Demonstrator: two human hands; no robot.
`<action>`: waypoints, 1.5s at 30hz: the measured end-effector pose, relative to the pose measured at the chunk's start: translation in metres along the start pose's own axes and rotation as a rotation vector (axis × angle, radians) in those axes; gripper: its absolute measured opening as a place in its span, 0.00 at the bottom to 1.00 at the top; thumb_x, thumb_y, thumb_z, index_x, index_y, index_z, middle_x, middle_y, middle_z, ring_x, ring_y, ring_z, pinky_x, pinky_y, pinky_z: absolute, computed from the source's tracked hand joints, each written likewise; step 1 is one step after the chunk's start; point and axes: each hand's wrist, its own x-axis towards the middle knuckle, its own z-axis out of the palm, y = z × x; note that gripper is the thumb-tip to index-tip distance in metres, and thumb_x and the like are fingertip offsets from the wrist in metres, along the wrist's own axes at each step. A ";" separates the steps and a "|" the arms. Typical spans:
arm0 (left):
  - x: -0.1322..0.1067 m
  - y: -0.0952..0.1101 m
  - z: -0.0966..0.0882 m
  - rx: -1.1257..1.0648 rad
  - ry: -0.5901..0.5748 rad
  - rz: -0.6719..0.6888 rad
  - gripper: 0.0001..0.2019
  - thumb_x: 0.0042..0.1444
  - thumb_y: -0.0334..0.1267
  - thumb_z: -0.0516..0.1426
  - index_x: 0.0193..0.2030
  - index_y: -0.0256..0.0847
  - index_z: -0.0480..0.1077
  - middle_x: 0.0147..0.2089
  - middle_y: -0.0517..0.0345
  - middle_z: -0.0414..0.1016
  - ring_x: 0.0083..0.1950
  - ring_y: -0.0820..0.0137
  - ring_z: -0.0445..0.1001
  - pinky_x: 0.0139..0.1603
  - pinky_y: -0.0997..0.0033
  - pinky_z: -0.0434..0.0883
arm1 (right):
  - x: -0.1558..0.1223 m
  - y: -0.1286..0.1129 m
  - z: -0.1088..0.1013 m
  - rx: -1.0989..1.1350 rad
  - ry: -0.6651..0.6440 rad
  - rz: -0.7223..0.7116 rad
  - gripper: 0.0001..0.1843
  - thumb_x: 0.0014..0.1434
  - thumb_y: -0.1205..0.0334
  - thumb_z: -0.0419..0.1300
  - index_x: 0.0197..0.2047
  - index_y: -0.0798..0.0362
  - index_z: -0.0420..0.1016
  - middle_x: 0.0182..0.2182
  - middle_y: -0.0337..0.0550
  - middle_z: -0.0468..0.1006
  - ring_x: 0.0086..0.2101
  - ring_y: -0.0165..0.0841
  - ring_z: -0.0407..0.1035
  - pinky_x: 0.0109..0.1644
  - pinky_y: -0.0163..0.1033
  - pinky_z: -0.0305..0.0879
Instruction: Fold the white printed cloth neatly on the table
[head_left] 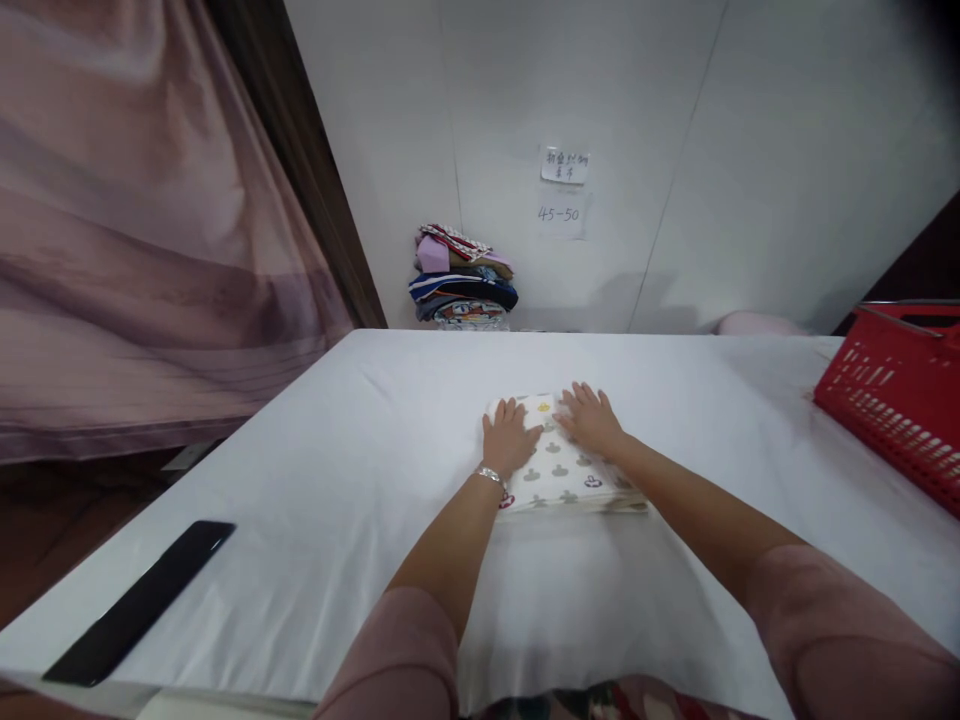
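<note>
- Hands are both lying flat on a folded cloth (564, 472), palms down.
- Left hand (508, 437) is pressing on the cloth's far left corner, fingers stretched out and slightly spread, released, grasping nothing.
- Right hand (592, 420) is resting on the cloth's far right part, fingers likewise splayed flat, not curled round anything.
- The two hands are sitting near each other, apart, with a strip of cloth showing between them.
- Folded cloth is white with small grey shapes and a yellow mark, lying as a flat squarish packet near the middle of the table (315, 470), a bit toward the far side.
- Bracelet (489, 474) is showing on the left wrist; pink sleeves (397, 650) are covering both upper forearms.
- Table is wearing a white cover with a few soft creases.
- Black flat object (142, 600) is lying at the near left corner of the table, well apart from the hands; cannot tell what it is.
- Red basket (892, 400) is sitting at the right edge, partly cut off by the frame.
- Stack of folded clothes (463, 275) is standing beyond the far edge, against the wall (750, 150).
- Paper notes (564, 165) are hanging on the wall above and right of the stack.
- Curtain (150, 220), mauve, is hanging on the left.
</note>
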 end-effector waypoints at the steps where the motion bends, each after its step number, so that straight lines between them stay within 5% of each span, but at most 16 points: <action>1: 0.000 0.000 0.000 -0.001 0.005 0.002 0.30 0.62 0.55 0.42 0.68 0.42 0.53 0.72 0.52 0.44 0.73 0.58 0.39 0.67 0.42 0.44 | 0.004 -0.001 0.002 0.009 0.001 -0.012 0.36 0.64 0.42 0.40 0.67 0.56 0.52 0.68 0.53 0.47 0.67 0.44 0.37 0.66 0.54 0.33; 8: -0.001 -0.001 0.002 -0.025 0.011 0.005 0.31 0.62 0.55 0.42 0.68 0.42 0.53 0.72 0.54 0.43 0.73 0.59 0.39 0.68 0.42 0.44 | 0.011 0.003 0.018 0.044 -0.072 0.038 0.35 0.65 0.43 0.39 0.67 0.57 0.52 0.68 0.53 0.49 0.66 0.44 0.40 0.66 0.53 0.37; 15: -0.001 -0.003 0.003 -0.038 0.019 0.008 0.31 0.62 0.55 0.42 0.68 0.42 0.52 0.72 0.53 0.44 0.73 0.58 0.39 0.67 0.41 0.45 | -0.002 -0.010 -0.003 0.096 -0.108 0.101 0.35 0.64 0.43 0.41 0.67 0.55 0.53 0.68 0.53 0.47 0.66 0.46 0.39 0.66 0.55 0.40; 22: 0.000 -0.004 0.007 -0.013 0.029 0.011 0.30 0.62 0.56 0.42 0.67 0.44 0.52 0.72 0.54 0.44 0.73 0.58 0.39 0.67 0.42 0.46 | -0.060 -0.005 0.010 0.131 -0.069 -0.074 0.35 0.64 0.40 0.39 0.68 0.47 0.52 0.68 0.46 0.49 0.66 0.43 0.40 0.66 0.55 0.40; 30: 0.003 -0.001 -0.009 -0.074 -0.031 0.010 0.28 0.62 0.55 0.44 0.65 0.46 0.56 0.72 0.54 0.45 0.73 0.59 0.40 0.67 0.43 0.46 | -0.050 -0.004 0.006 0.142 -0.090 -0.074 0.34 0.63 0.42 0.43 0.67 0.49 0.54 0.68 0.48 0.50 0.66 0.46 0.41 0.66 0.58 0.41; 34: -0.025 0.006 -0.022 -0.133 -0.048 0.020 0.27 0.63 0.56 0.42 0.64 0.48 0.57 0.72 0.52 0.47 0.72 0.59 0.42 0.67 0.41 0.44 | -0.052 0.002 -0.011 0.326 -0.161 -0.020 0.32 0.63 0.40 0.43 0.64 0.47 0.61 0.66 0.46 0.55 0.65 0.46 0.46 0.65 0.56 0.45; 38: -0.079 0.009 -0.017 -0.128 0.005 0.174 0.26 0.64 0.56 0.42 0.63 0.48 0.60 0.70 0.54 0.53 0.71 0.59 0.46 0.68 0.43 0.43 | -0.084 0.013 -0.022 0.462 -0.049 -0.036 0.30 0.64 0.41 0.41 0.62 0.47 0.64 0.64 0.45 0.60 0.64 0.43 0.48 0.67 0.55 0.43; 41: -0.106 0.007 -0.007 -0.116 0.066 0.212 0.23 0.64 0.53 0.45 0.61 0.48 0.63 0.68 0.54 0.57 0.70 0.60 0.50 0.67 0.43 0.46 | -0.113 0.020 -0.016 0.380 0.018 -0.153 0.26 0.66 0.46 0.41 0.58 0.45 0.68 0.62 0.43 0.63 0.64 0.42 0.49 0.66 0.58 0.39; 45: -0.111 0.005 0.001 -0.145 0.142 0.161 0.19 0.64 0.50 0.47 0.57 0.49 0.66 0.66 0.56 0.62 0.69 0.62 0.54 0.66 0.47 0.52 | -0.128 0.022 0.000 0.273 0.088 -0.168 0.23 0.66 0.51 0.41 0.58 0.45 0.67 0.63 0.44 0.62 0.64 0.43 0.50 0.64 0.61 0.46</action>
